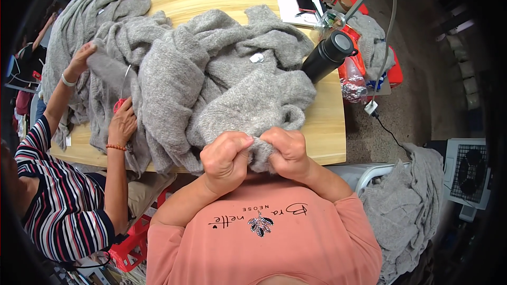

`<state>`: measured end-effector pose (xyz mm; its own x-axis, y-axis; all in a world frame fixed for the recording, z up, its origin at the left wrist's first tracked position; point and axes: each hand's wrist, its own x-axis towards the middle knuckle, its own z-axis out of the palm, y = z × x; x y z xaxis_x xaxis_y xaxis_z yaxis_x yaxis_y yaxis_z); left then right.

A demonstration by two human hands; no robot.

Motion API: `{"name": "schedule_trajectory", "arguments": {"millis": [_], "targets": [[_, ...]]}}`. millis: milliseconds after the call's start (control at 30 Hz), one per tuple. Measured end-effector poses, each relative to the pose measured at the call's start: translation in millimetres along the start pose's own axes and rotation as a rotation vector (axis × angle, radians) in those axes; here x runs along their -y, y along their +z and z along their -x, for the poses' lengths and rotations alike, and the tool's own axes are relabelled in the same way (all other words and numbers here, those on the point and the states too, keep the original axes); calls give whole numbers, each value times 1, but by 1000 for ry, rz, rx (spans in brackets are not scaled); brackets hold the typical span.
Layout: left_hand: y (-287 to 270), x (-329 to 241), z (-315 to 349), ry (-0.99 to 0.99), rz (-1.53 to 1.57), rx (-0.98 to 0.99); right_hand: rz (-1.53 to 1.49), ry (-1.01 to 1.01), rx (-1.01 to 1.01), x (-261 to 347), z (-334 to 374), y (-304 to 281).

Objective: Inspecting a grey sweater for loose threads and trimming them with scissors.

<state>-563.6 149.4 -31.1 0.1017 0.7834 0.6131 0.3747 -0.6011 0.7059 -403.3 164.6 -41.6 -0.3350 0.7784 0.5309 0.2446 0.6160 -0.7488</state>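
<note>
A grey fuzzy knit garment (248, 103) lies bunched at the table's near edge. My left hand (227, 161) is closed in a fist on its edge, and my right hand (288, 153) grips the same edge just beside it. Between the two fists a short, folded stretch of knit shows, close to my chest. The fingertips are mostly tucked out of sight in the fabric. A small white tag (256, 58) sits on the knit beyond my hands. More grey knitwear (171, 84) is heaped to the left, against the piece I hold.
On my left a co-worker's hands hold grey knit and a red-handled tool (119, 105). A black flask (328, 55) and a phone (304, 1) on white paper stand on the wooden table (328, 126). Grey knits fill a bin (404, 211) at right, near a fan (470, 171).
</note>
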Motion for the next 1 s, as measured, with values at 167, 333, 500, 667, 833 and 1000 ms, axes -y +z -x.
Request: {"name": "schedule_trajectory", "arguments": {"millis": [167, 333, 500, 667, 833, 1000], "targets": [[-2, -1, 3, -7, 44, 19, -64, 5, 18, 1, 0, -4], [-1, -2, 0, 73, -14, 13, 77, -64, -31, 8, 2, -1], [2, -3, 2, 208, -158, 6, 53, -52, -57, 6, 1, 2], [2, -2, 4, 295, -274, -10, 211, -180, -146, 1, -9, 9], [4, -5, 2, 64, -148, -50, 189, -341, -197, -2, -4, 3], [-2, 6, -3, -166, 19, 188, 185, -199, -160, -5, 8, -1]]}}
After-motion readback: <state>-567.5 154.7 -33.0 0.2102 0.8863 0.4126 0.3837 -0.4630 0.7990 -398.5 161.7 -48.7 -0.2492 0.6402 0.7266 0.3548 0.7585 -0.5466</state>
